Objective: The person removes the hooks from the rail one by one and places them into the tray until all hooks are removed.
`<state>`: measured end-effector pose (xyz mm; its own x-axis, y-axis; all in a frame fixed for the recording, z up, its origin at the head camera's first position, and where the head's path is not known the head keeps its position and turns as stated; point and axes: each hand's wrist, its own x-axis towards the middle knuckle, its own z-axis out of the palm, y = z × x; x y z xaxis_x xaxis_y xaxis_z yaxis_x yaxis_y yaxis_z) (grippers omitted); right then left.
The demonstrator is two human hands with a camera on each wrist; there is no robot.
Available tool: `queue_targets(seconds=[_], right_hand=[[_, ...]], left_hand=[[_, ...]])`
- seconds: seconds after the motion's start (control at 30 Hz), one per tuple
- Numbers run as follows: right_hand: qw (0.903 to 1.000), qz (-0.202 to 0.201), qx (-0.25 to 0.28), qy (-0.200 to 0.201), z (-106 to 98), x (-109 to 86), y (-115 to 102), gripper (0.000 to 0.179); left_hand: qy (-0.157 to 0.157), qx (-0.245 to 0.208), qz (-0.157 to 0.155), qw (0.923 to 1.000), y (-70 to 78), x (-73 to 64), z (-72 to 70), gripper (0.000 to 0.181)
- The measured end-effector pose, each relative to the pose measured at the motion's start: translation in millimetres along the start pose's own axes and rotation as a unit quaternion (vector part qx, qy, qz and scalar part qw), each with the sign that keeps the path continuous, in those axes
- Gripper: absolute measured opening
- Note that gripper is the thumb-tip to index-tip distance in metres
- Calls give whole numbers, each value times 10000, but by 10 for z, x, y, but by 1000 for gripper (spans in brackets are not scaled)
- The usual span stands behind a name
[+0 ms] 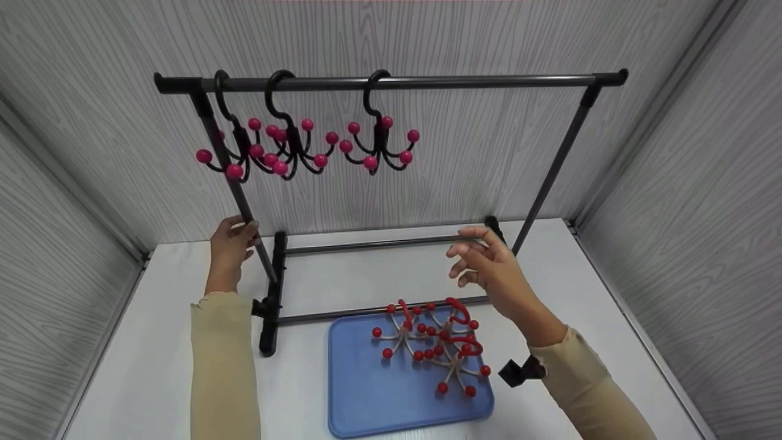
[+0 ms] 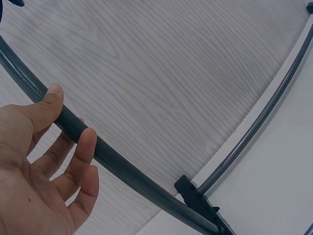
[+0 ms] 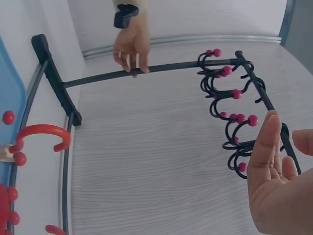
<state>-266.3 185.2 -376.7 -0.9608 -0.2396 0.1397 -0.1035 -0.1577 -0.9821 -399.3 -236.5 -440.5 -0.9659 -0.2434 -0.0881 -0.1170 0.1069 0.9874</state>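
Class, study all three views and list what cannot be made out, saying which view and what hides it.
Head: the lower end of the right post, behind the right hand.
Head: which crowded knobs belong to which red hanger, because they overlap.
Left wrist: the top of the left post, cut off by the left edge.
Right wrist: part of the rail, behind the right hand.
Right wrist: most of the tray, cut off by the left edge.

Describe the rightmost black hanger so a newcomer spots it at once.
Find the dark rack, then its top rail. The target hanger, black with pink balls, hangs nearest the rail's middle, set apart, whereas its two left neighbours crowd together.
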Motion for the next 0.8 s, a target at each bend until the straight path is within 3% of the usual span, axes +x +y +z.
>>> queue_targets(seconds=[0.23, 0.8], right_hand=[[9994, -306, 153, 55, 21, 132, -327, 29], [9974, -706, 122, -107, 246, 398, -867, 26]], left_hand=[[-10, -123, -47, 9999, 20, -6, 1, 35], [-51, -158, -149, 9998, 40, -24, -11, 35]])
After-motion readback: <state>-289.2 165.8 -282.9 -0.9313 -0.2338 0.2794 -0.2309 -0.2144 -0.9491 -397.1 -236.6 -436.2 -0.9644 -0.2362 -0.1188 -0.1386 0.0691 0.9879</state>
